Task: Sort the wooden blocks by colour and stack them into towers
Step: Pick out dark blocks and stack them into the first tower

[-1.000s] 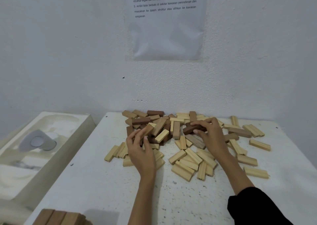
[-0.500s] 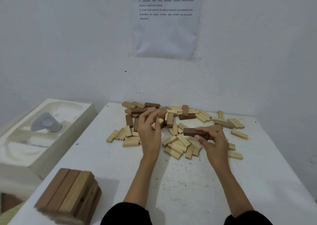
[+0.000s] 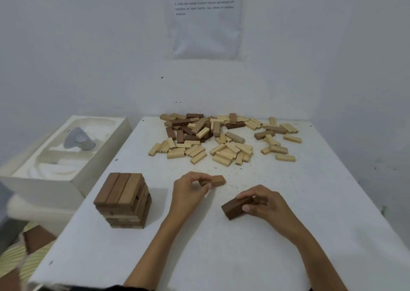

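Observation:
A tower of mid-brown blocks [image 3: 124, 202] stands near the table's front left. At the far end lies a loose pile [image 3: 224, 135] of pale, mid-brown and dark blocks. My left hand [image 3: 188, 193] pinches a mid-brown block [image 3: 218, 180] just above the table, right of the tower. My right hand [image 3: 264, 206] grips a dark brown block [image 3: 235, 207] close to the table surface, in front of the pile.
The white table [image 3: 221, 246] is speckled with wood crumbs. A white moulded foam box [image 3: 64, 155] holding a grey object sits left of the table. A printed sheet [image 3: 206, 18] hangs on the wall behind. Striped cloth [image 3: 13, 259] shows at lower left.
Both hands pulled back from the pile toward the front of the table, each carrying a brown block. The view tilted down, so the tower came fully into sight.

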Demonstrator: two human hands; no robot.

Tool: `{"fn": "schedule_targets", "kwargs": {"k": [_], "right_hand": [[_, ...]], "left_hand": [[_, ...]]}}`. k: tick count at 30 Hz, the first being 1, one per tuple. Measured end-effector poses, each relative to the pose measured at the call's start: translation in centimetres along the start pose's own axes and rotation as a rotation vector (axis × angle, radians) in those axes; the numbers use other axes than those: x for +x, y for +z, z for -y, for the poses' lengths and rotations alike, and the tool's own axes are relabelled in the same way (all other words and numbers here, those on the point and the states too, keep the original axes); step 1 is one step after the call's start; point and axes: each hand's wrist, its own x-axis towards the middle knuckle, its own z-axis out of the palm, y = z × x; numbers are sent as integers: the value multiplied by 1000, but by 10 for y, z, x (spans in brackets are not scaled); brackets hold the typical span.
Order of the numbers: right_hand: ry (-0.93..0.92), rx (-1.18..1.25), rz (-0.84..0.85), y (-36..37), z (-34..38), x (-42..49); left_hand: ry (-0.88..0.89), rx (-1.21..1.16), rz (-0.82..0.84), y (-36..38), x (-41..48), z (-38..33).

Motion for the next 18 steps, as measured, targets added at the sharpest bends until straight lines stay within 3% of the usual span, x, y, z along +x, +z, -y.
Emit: {"fn": "schedule_targets", "kwargs": {"k": [7,11,14,18], "right_hand": [[-68,-160,-87,19,0,-10],[-134,-199,-141,24,-2,-13],[-166,-265,-153,28,-5,-13],[-94,-180,-227,27,-4,-14]], "left_hand": [[-81,-75,45,-7,-21,15],[64,7,77,-11,-16,17],[36,-47,78,-15,-17,16],[-15,-61,261,-21,-21,12]]}}
